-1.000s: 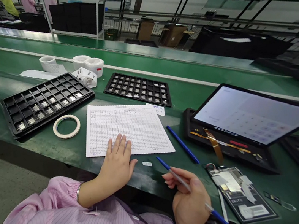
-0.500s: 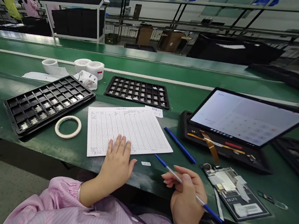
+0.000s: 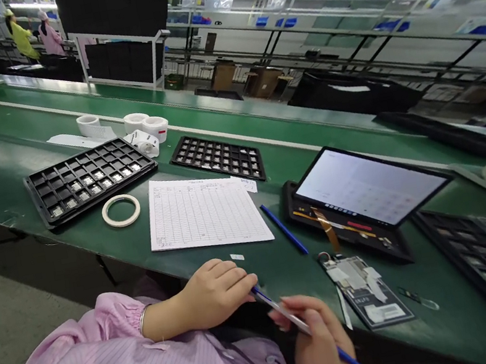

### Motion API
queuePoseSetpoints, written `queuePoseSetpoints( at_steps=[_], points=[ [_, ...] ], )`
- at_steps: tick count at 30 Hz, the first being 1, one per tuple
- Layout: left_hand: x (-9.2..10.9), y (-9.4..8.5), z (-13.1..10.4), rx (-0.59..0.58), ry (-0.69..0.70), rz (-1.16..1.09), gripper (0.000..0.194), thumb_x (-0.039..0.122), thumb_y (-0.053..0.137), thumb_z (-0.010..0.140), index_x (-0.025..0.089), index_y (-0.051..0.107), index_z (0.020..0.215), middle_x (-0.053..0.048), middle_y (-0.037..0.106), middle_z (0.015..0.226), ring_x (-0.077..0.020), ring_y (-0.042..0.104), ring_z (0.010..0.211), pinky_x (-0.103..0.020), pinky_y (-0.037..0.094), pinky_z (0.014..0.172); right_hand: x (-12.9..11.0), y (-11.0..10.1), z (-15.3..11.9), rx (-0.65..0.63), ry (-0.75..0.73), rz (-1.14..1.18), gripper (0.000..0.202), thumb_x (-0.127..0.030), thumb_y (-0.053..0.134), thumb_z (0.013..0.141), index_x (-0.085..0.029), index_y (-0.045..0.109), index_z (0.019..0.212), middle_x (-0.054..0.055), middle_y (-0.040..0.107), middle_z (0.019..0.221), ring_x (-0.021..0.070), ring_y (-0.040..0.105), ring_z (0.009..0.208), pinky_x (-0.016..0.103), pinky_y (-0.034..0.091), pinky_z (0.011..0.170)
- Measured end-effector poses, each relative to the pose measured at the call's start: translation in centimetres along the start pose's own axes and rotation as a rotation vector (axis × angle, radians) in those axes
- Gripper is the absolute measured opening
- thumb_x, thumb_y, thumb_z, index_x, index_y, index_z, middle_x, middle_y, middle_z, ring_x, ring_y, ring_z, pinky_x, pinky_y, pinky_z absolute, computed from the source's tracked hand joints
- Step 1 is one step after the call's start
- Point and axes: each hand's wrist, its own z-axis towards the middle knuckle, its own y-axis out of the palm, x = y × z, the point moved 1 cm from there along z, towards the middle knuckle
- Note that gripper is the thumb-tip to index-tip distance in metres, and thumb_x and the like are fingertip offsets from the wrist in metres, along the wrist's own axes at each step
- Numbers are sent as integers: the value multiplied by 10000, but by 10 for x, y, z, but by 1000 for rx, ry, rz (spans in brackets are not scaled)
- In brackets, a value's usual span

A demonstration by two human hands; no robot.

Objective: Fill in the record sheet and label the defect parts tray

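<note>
Off the printed form (image 3: 206, 213), the left hand (image 3: 220, 293) has moved down to the worktop (image 3: 283, 275)'s near edge, fingers curled at the upper end of the pen (image 3: 296, 321); whether they pinch it, I cannot tell. The right hand (image 3: 323, 343) grips the barrel, which slants down rightward. A small label (image 3: 237, 257) lies between left hand and form; a second blue pen (image 3: 284, 229) lies beside its right edge.

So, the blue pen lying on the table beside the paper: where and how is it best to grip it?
I would pinch the blue pen across its barrel, on its nearer half, coming down from above. It lies flat, slanted between the paper and the propped-up screen, and that half has green tabletop on both sides, which should leave room for finger and thumb.
</note>
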Motion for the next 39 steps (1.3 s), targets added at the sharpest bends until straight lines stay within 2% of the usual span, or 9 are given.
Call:
queuePoseSetpoints(
  at_steps=[5, 8, 11, 15, 18, 20, 26, 31, 39],
  points=[
    [18, -4, -1, -192, 131, -165, 281, 328, 414, 973, 152, 600, 1090, -38, 674, 902, -133, 603, 851, -280, 474, 785, -17, -38, -22, -48, 60, -104, 396, -523, 570, 820, -155, 659, 703, 56, 618, 557, 164, 566, 491, 274, 449, 454],
    [22, -18, -7, -239, 84, -224, 382, 391, 426, 961, 132, 539, 1218, -89, 660, 1077, -175, 597, 991, -326, 478, 878, -36, -68, -41, 165, 36, -231, 400, -525, 564, 831, -160, 693, 731, 80, 649, 607, 180, 588, 531, 299, 452, 487],
    [12, -34, -18, -252, -40, -198, 326, 336, 477, 943, 175, 558, 1215, -93, 638, 1152, -194, 586, 1066, -355, 470, 933, -47, -104, -67, 374, 20, -343, 343, -473, 563, 852, -164, 711, 827, 89, 681, 716, 175, 612, 622, 305, 449, 558],
    [-16, -42, -39, -285, -97, -134, 299, 265, 553, 899, 202, 584, 1190, -82, 609, 1207, -223, 574, 1102, -397, 458, 977, -19, -133, -116, 267, 224, -458, 303, -423, 610, 816, -159, 731, 901, 92, 710, 843, 201, 641, 766, 319, 462, 669],
    [-27, -46, -53, -308, -76, -130, 294, 238, 572, 884, 209, 591, 1176, -71, 592, 1237, -230, 565, 1120, -409, 455, 988, 26, -134, -150, 135, 437, -409, 201, -360, 678, 748, -173, 741, 788, 61, 713, 797, 204, 629, 758, 327, 456, 711],
    [-27, -48, -57, -308, -66, -122, 291, 229, 577, 879, 207, 595, 1169, -71, 586, 1247, -236, 563, 1127, -417, 454, 990, 58, -130, -161, 137, 502, -381, 151, -332, 685, 723, -191, 737, 742, 40, 713, 776, 207, 622, 749, 325, 449, 710],
    [-24, -54, -56, -285, -59, -83, 272, 242, 556, 887, 205, 598, 1153, -76, 596, 1235, -241, 575, 1112, -427, 475, 973, 130, -113, -143, 93, 515, -408, 118, -280, 660, 674, -195, 737, 703, 40, 721, 750, 209, 626, 728, 333, 447, 740],
    [-36, -61, -74, -255, -157, 12, 282, 270, 511, 910, 200, 588, 1172, -93, 591, 1243, -247, 572, 1115, -443, 482, 961, 157, -111, -123, 34, 481, -428, 285, -343, 679, 600, -168, 753, 812, 81, 734, 784, 250, 665, 746, 383, 477, 747],
    [-30, -71, -107, -119, -283, 59, 280, 202, 478, 923, 189, 580, 1183, -97, 586, 1250, -215, 550, 1152, -414, 470, 990, 178, -118, -108, -24, 420, -466, 232, -487, 665, 539, -261, 712, 557, 79, 690, 592, 344, 675, 601, 474, 498, 611]
  ],
)
